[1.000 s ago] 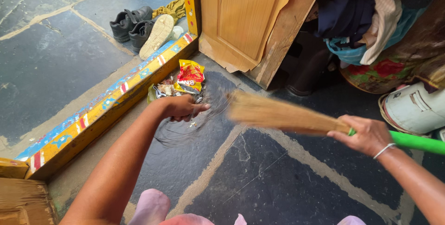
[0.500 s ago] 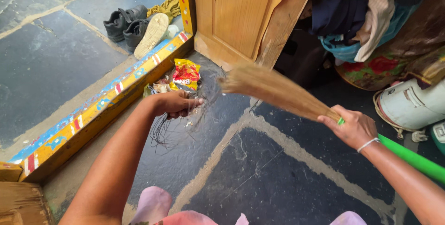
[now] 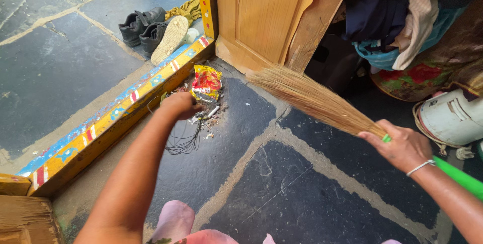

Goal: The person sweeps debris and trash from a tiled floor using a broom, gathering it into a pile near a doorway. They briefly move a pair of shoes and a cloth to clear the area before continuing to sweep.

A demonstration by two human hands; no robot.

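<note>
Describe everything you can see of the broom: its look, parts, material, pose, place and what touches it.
The broom has a long fan of straw-coloured grass bristles joined to a bright green, plastic-looking handle. It slants from lower right to upper left, its tip close to the bottom of the wooden door; whether it touches the dark stone floor is unclear. The right hand grips it where bristles meet handle.

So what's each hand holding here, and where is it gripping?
The right hand grips the broom where its straw bristles meet the green handle. The left hand rests on the litter pile; any grip is hidden.
</note>
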